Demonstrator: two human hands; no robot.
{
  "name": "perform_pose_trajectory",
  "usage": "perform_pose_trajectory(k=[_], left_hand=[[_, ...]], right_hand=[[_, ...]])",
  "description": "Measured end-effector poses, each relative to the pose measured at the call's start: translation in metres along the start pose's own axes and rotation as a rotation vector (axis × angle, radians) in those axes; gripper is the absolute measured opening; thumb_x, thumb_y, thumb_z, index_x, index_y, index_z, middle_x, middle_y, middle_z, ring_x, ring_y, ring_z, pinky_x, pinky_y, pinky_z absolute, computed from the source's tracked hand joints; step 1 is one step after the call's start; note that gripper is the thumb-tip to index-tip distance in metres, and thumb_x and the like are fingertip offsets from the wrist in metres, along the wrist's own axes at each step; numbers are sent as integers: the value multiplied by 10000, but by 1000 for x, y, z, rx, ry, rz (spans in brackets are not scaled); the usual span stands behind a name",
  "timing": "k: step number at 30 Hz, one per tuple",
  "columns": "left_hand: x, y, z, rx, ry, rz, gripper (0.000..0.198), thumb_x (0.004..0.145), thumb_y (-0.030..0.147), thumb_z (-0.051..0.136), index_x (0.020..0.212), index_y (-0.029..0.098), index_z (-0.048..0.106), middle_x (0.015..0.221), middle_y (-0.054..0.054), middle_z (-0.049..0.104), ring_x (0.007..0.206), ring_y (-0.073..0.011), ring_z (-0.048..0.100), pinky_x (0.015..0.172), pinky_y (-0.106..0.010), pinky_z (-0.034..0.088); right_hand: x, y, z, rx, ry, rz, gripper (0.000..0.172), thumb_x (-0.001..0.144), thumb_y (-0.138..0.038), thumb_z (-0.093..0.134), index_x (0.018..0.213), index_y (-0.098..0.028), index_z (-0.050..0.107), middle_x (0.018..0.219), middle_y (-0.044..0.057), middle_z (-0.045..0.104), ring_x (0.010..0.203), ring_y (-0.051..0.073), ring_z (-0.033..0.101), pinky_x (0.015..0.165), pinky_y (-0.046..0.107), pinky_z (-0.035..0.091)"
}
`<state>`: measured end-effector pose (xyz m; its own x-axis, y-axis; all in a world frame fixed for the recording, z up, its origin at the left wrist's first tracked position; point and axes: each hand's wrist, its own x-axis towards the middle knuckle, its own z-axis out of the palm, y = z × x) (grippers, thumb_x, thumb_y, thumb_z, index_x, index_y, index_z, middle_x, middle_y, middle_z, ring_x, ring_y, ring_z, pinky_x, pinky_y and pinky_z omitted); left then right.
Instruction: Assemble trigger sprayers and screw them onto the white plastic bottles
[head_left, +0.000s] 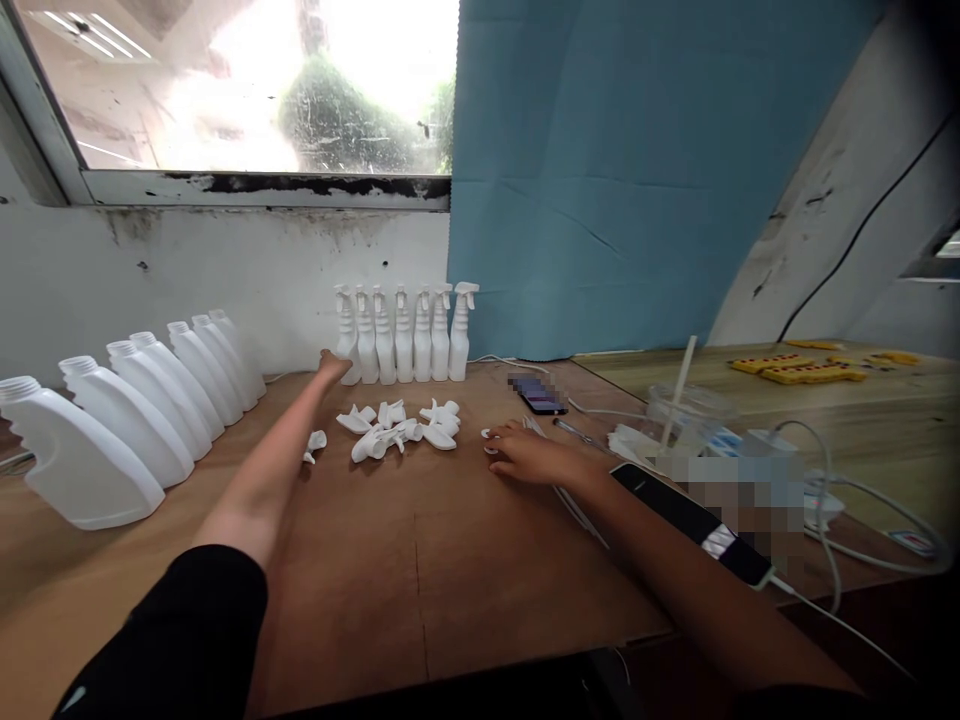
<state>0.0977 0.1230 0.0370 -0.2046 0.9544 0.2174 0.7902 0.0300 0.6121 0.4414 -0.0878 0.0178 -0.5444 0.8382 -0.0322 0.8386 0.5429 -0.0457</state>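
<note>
My left hand reaches to the base of the leftmost white spray bottle in an upright row by the wall; its fingers are too small to make out fully. On the brown tabletop, my right hand rests low with its fingers curved around a small white piece, partly hidden by the fingers. Between my hands lies a pile of white trigger spray heads. One more spray head sits beside my left forearm.
Several white bottles without tops line the left side. At the right are a phone, a black power bank with a cable, a clear container with a straw, and yellow pieces farther back.
</note>
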Motion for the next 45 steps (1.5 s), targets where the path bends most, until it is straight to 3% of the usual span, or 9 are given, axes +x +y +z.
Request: perform_pose_trajectory(k=[6, 11, 16, 20, 23, 28, 32, 39, 45], left_hand=[[-86, -43, -63, 212, -123, 187, 571, 717, 552, 689, 1126, 158, 632, 1234, -156, 580, 1172, -368, 514, 986, -431, 389], [-174, -73, -75, 464, -315, 435, 651, 770, 619, 535, 1270, 202, 544, 1300, -143, 527, 1142, -346, 511, 923, -417, 429], [-219, -52, -74, 391, -345, 616, 407, 792, 321, 524, 1189, 239, 567, 1261, -84, 562, 1102, -273, 540, 873, -350, 457], [-246, -23, -74, 147, -581, 672, 403, 730, 234, 591, 1131, 270, 589, 1095, -23, 649, 945, -209, 622, 740, -268, 485], [-259, -12, -58, -103, -688, 684, 338, 802, 232, 555, 1137, 247, 591, 1015, -13, 683, 882, -171, 645, 727, -242, 491], [-262, -20, -19, -252, -491, 695, 285, 905, 255, 458, 1148, 202, 598, 1040, -38, 686, 881, -160, 638, 772, -243, 485], [-261, -28, -12, -266, -450, 784, 298, 921, 264, 458, 1186, 206, 582, 1055, -49, 659, 908, -162, 617, 819, -251, 478], [-260, -32, -14, -270, -452, 776, 276, 920, 238, 448, 1157, 174, 573, 1049, -58, 662, 882, -160, 619, 809, -259, 486], [-264, -32, -22, -250, -482, 757, 430, 925, 265, 461, 1346, 225, 389, 1129, -58, 634, 893, -163, 628, 820, -284, 493]], right_hand=[[13, 2, 16, 55, 144, 15, 188, 813, -80, 548, 818, -166, 715, 899, 105, 682, 925, 228, 611, 805, 274, 409], [19, 3, 21, 105, 175, 24, 227, 760, -29, 559, 881, -171, 688, 936, 74, 681, 901, 196, 619, 761, 241, 414], [15, -7, 15, 176, 189, 52, 202, 753, -21, 552, 816, -164, 680, 860, 53, 677, 772, 163, 607, 665, 225, 401], [12, -16, 10, 186, 206, 51, 164, 801, -88, 554, 772, -169, 693, 843, 59, 688, 758, 175, 615, 669, 244, 410], [11, -24, 8, 240, 293, 7, 169, 853, -160, 548, 832, -183, 714, 863, 55, 707, 775, 188, 631, 696, 267, 433], [13, -48, 12, 411, 583, -179, 184, 922, -239, 528, 956, -196, 703, 927, 64, 710, 776, 183, 635, 734, 298, 488], [17, -77, 18, 505, 827, -379, 173, 932, -214, 532, 990, -211, 694, 987, 72, 668, 905, 186, 628, 824, 320, 509], [12, -98, 30, 541, 513, -599, 347, 904, -194, 572, 1250, -221, 585, 1115, 102, 564, 1043, 197, 561, 884, 357, 504], [15, -96, 36, 594, 483, -548, 395, 838, -185, 642, 1216, -223, 531, 1177, 111, 537, 1064, 219, 546, 904, 384, 490]])
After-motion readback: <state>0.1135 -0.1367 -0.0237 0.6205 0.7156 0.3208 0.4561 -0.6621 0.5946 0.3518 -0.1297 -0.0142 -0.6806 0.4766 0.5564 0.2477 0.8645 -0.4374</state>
